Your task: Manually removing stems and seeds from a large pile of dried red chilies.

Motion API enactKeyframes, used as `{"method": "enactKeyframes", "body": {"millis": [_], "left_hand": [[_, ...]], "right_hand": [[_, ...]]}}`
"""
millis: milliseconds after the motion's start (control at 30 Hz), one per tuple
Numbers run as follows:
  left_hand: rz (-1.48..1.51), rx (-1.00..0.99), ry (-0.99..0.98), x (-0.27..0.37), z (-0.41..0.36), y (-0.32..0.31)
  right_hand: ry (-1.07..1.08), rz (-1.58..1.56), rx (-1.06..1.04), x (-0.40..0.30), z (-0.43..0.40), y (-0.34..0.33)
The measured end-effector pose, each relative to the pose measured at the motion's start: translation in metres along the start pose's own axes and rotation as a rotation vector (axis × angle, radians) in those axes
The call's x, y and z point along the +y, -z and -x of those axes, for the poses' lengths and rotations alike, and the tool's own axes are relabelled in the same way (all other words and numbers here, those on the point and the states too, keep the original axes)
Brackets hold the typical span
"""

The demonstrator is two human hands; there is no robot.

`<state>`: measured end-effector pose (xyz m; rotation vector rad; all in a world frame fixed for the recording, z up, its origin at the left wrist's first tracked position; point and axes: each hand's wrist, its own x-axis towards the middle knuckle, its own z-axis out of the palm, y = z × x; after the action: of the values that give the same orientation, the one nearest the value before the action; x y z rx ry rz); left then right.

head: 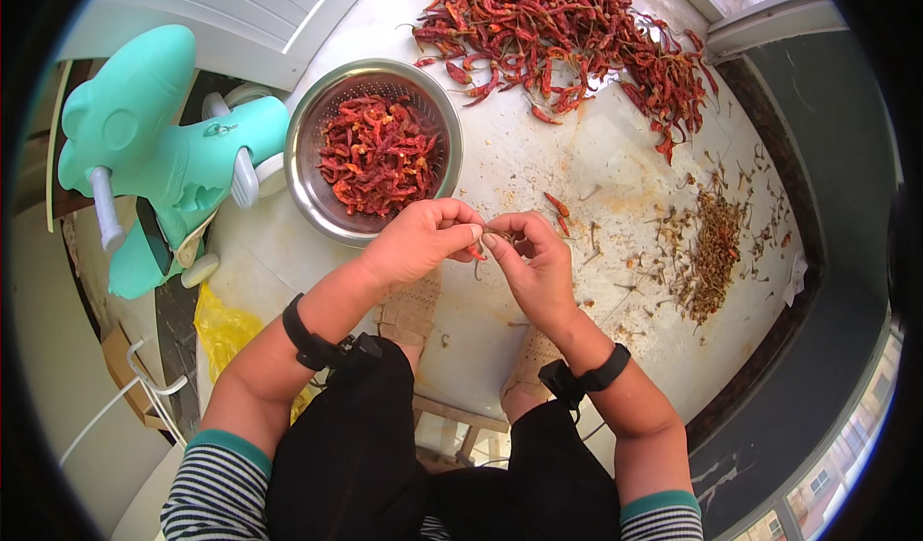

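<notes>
My left hand (pixel 422 244) pinches a dried red chili (pixel 476 252), whose red tip shows below the fingertips. Right beside it, my right hand (pixel 535 263) has thumb and forefinger closed on thin brownish stems (pixel 499 235). The fingertips of both hands almost meet, and they partly hide the chili. A stainless steel colander (pixel 303 173) stands just beyond my left hand, with dried red chilies (pixel 378 155) heaped inside. Loose red chilies (pixel 557 208) lie on the floor beyond my right hand.
A large pile of stemmed dried chilies (pixel 533 29) covers the far floor (pixel 497 159). Chili stems (pixel 710 252) are heaped at right. At left stand a turquoise ride-on toy (pixel 173 159) and a yellow plastic bag (pixel 223 324). A dark wall (pixel 851 180) borders the right.
</notes>
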<state>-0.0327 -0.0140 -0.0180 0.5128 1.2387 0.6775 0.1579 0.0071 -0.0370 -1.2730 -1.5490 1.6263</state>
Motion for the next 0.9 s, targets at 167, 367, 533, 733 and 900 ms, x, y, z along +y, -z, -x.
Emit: {"method": "enactKeyframes", "body": {"millis": [167, 367, 533, 733, 900], "left_hand": [[0.159, -0.138, 0.105, 0.001, 0.001, 0.003], [0.295, -0.24, 0.138, -0.002, 0.002, 0.003], [0.226, -0.177, 0.068, 0.002, 0.002, 0.006], [-0.197, 0.222, -0.157, 0.01, 0.002, 0.043], [-0.394, 0.4, -0.24, -0.004, -0.003, 0.078]], "right_hand": [[0.005, -0.161, -0.132, 0.007, -0.007, 0.014], [-0.219, -0.41, -0.369, -0.005, -0.013, 0.031], [-0.272, -0.301, -0.276, 0.007, -0.008, 0.049], [-0.054, 0.612, 0.15, 0.035, -0.004, 0.118], [0.256, 1.253, 0.486, 0.065, 0.005, 0.15]]}}
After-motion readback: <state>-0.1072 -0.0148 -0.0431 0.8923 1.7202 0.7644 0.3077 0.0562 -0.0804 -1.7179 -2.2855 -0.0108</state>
